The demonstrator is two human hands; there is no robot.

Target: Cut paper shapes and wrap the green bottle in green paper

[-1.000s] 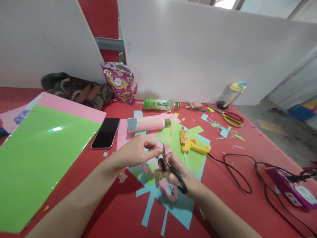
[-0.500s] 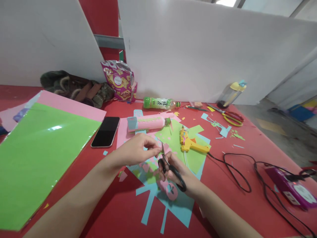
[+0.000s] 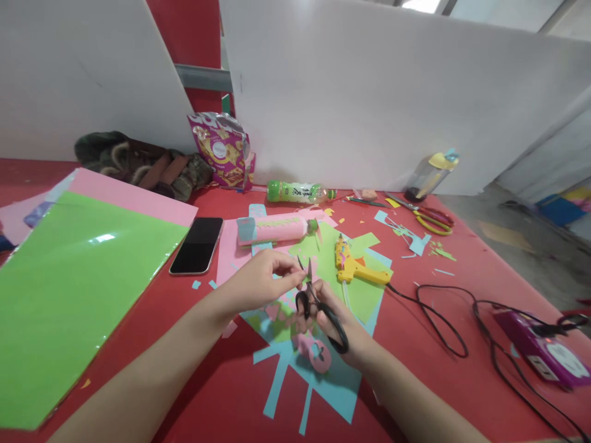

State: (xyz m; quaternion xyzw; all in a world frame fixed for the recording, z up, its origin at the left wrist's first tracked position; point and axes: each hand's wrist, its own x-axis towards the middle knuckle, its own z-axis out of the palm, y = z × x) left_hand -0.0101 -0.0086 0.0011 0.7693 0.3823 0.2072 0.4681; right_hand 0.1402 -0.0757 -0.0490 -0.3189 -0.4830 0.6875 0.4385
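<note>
My right hand [image 3: 336,317] grips a pair of scissors [image 3: 333,325] by its black handles, blades parted and pointing away from me. Close to the blades, my left hand [image 3: 268,280] is pinched; whatever lies between its thumb and finger is too small to make out. Beneath both hands are green, pink and blue paper sheets with scattered cut pieces. A round pink paper piece [image 3: 320,357] with a hole lies below the scissors. Just beyond my left hand, a pink-wrapped bottle [image 3: 277,229] rests on its side.
A yellow glue gun [image 3: 353,266] lies to the right, its cord running towards a purple power strip [image 3: 540,351]. At left are a phone [image 3: 197,245] and green sheets [image 3: 92,289]. Behind stand a snack bag [image 3: 224,151], a green-capped bottle [image 3: 295,192] and larger scissors [image 3: 429,218].
The scissor blades have parted from nearly closed. My left hand has shifted slightly to the right, towards the blades.
</note>
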